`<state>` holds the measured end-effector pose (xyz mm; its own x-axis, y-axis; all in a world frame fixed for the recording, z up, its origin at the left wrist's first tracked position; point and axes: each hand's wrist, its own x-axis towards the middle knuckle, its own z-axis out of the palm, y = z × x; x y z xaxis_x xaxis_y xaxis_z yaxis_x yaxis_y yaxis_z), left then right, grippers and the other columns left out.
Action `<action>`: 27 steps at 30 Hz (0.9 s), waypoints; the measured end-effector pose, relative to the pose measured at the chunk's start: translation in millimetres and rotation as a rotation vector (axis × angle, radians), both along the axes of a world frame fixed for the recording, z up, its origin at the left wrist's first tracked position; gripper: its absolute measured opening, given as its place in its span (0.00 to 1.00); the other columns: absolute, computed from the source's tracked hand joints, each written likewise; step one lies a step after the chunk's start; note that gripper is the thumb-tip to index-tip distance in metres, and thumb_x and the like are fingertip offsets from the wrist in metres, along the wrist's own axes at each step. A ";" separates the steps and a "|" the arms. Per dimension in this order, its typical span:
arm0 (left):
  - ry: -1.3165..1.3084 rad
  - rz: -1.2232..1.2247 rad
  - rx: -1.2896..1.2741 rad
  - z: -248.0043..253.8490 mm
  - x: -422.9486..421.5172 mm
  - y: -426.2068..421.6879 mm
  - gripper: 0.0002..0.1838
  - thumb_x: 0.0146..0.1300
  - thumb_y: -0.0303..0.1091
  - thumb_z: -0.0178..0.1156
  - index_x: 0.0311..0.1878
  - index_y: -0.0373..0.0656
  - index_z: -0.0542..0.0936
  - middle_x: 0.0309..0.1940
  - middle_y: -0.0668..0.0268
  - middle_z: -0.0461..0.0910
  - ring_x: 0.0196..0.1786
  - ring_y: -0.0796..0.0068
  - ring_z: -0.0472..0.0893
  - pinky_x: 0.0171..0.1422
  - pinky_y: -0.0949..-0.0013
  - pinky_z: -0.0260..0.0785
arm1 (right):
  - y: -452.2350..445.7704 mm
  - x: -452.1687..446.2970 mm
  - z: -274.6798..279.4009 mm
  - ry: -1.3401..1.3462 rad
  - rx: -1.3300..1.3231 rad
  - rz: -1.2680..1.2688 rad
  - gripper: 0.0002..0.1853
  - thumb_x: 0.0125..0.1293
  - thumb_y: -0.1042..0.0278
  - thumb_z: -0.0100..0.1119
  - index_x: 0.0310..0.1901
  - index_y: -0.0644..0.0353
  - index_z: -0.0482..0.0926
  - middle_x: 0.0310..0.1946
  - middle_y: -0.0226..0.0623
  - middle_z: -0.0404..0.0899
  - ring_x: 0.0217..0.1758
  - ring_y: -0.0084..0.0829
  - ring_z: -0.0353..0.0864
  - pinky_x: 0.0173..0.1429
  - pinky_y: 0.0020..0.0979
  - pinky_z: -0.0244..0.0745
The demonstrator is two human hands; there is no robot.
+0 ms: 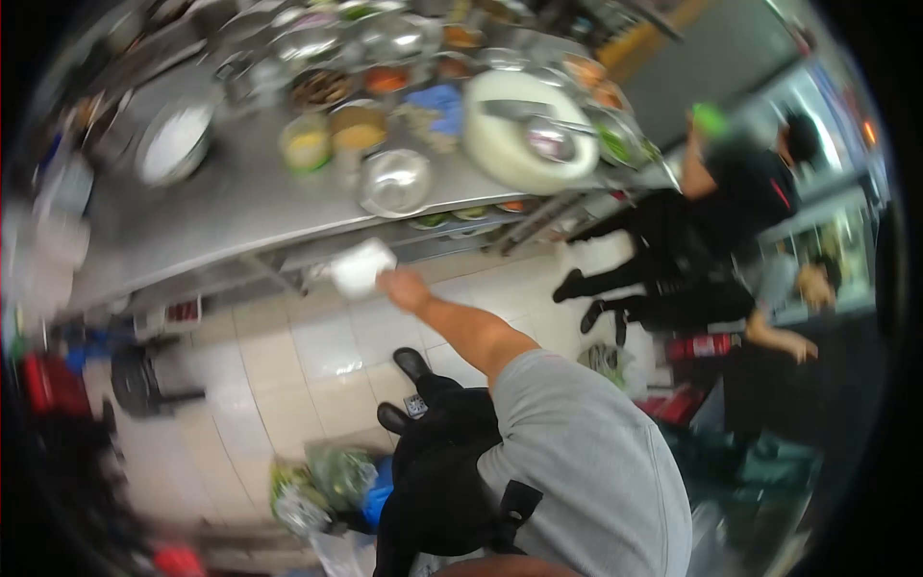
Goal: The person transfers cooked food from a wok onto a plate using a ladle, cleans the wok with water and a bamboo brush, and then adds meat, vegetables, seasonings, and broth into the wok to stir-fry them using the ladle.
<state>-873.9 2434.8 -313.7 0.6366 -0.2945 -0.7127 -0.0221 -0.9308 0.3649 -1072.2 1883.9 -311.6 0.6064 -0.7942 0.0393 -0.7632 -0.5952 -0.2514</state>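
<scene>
Evidently the right hand [409,288] does the work alone, reaching out at the end of a nearly straight arm [481,332]; the left hand is out of sight, so its grip cannot be told. The right fingers are closed on the near side of a white cup [363,267], or something much like one, for it is too blurred to name surely or to see whether anything is in it. The cup shows against the tiles [341,337], just beyond the front edge of the counter [255,178], with a steel bowl [396,183] near that edge.

To handle it well, the person would do best to pinch the rim firmly without squeezing it out of shape, keep the mouth level in case it is full, and bend the elbow a little, since a long reach tires the wrist. Care is due at the counter's lip, where a knock could spill things. The knife [519,111] on the board [490,159] deserves room, as do the two co-workers [740,197] and the bags [341,471] on the floor
</scene>
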 end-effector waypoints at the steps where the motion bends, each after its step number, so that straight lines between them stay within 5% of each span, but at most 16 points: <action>1: 0.006 -0.057 -0.014 8.7 5.7 -6.9 0.21 0.69 0.47 0.74 0.45 0.36 0.82 0.36 0.54 0.87 0.40 0.56 0.87 0.47 0.55 0.80 | 32.8 -35.2 -9.3 0.003 0.127 0.034 0.09 0.71 0.68 0.58 0.49 0.52 0.85 0.49 0.39 0.88 0.52 0.50 0.88 0.57 0.52 0.84; 4: 0.039 -0.209 -0.076 36.6 12.1 -37.4 0.20 0.70 0.47 0.73 0.45 0.36 0.82 0.35 0.55 0.87 0.39 0.57 0.87 0.47 0.56 0.80 | 122.6 -146.9 77.8 0.300 0.260 0.319 0.06 0.70 0.67 0.59 0.45 0.52 0.84 0.49 0.39 0.88 0.49 0.47 0.91 0.55 0.48 0.85; 10: 0.175 -0.479 -0.336 88.7 -60.9 -192.8 0.20 0.71 0.47 0.73 0.44 0.36 0.82 0.34 0.57 0.87 0.37 0.59 0.87 0.46 0.57 0.80 | 217.4 -343.7 162.1 0.121 0.336 -0.012 0.04 0.69 0.68 0.61 0.43 0.51 0.83 0.44 0.36 0.87 0.47 0.47 0.91 0.52 0.47 0.85; 12: 0.259 -0.553 -0.436 117.8 -122.7 -265.2 0.20 0.71 0.47 0.73 0.43 0.36 0.82 0.34 0.57 0.87 0.37 0.60 0.87 0.45 0.57 0.80 | 232.4 -395.4 169.6 -0.043 0.224 -0.284 0.03 0.69 0.67 0.62 0.42 0.50 0.83 0.40 0.36 0.86 0.47 0.46 0.90 0.52 0.47 0.84; 14: 0.374 -0.601 -0.537 185.0 -221.7 -330.2 0.18 0.74 0.44 0.71 0.41 0.37 0.81 0.31 0.65 0.83 0.32 0.73 0.81 0.40 0.64 0.77 | 237.8 -450.6 183.7 -0.154 0.155 -0.421 0.03 0.68 0.67 0.64 0.41 0.50 0.82 0.40 0.35 0.85 0.46 0.45 0.88 0.52 0.46 0.83; 15: 0.326 -0.657 -0.628 167.4 -259.6 -360.4 0.17 0.76 0.45 0.69 0.40 0.38 0.81 0.31 0.65 0.84 0.31 0.72 0.82 0.40 0.63 0.78 | 238.2 -476.0 193.1 -0.235 0.072 -0.489 0.02 0.68 0.67 0.64 0.41 0.50 0.82 0.40 0.34 0.85 0.46 0.44 0.87 0.52 0.46 0.83; 16: 0.315 -0.682 -0.604 221.3 -320.7 -383.6 0.19 0.77 0.48 0.68 0.44 0.38 0.81 0.32 0.64 0.84 0.31 0.72 0.83 0.40 0.63 0.79 | 236.4 -503.1 200.1 -0.310 -0.015 -0.551 0.03 0.68 0.67 0.65 0.41 0.51 0.81 0.40 0.32 0.85 0.45 0.44 0.86 0.51 0.45 0.83; 18: 0.644 -0.688 -0.580 236.9 -404.5 -442.1 0.22 0.78 0.51 0.67 0.51 0.37 0.81 0.35 0.64 0.85 0.31 0.72 0.83 0.37 0.65 0.79 | 221.0 -559.8 209.5 -0.383 -0.071 -0.589 0.00 0.68 0.67 0.65 0.39 0.49 0.83 0.40 0.31 0.86 0.45 0.42 0.86 0.51 0.44 0.83; 21: 0.594 -0.688 -0.626 258.4 -529.1 -510.7 0.25 0.79 0.54 0.66 0.58 0.38 0.81 0.43 0.66 0.84 0.31 0.73 0.81 0.32 0.68 0.76 | 194.2 -632.2 243.3 -0.538 -0.182 -0.476 0.02 0.68 0.67 0.65 0.38 0.50 0.81 0.39 0.30 0.84 0.44 0.43 0.84 0.51 0.42 0.81; 27: 0.788 -0.947 -0.650 316.1 -671.2 -574.2 0.14 0.71 0.33 0.66 0.55 0.35 0.82 0.40 0.65 0.85 0.29 0.72 0.83 0.28 0.69 0.76 | 139.4 -764.7 305.2 -0.399 -0.332 -0.297 0.04 0.66 0.69 0.64 0.41 0.51 0.81 0.40 0.30 0.81 0.43 0.41 0.81 0.53 0.41 0.78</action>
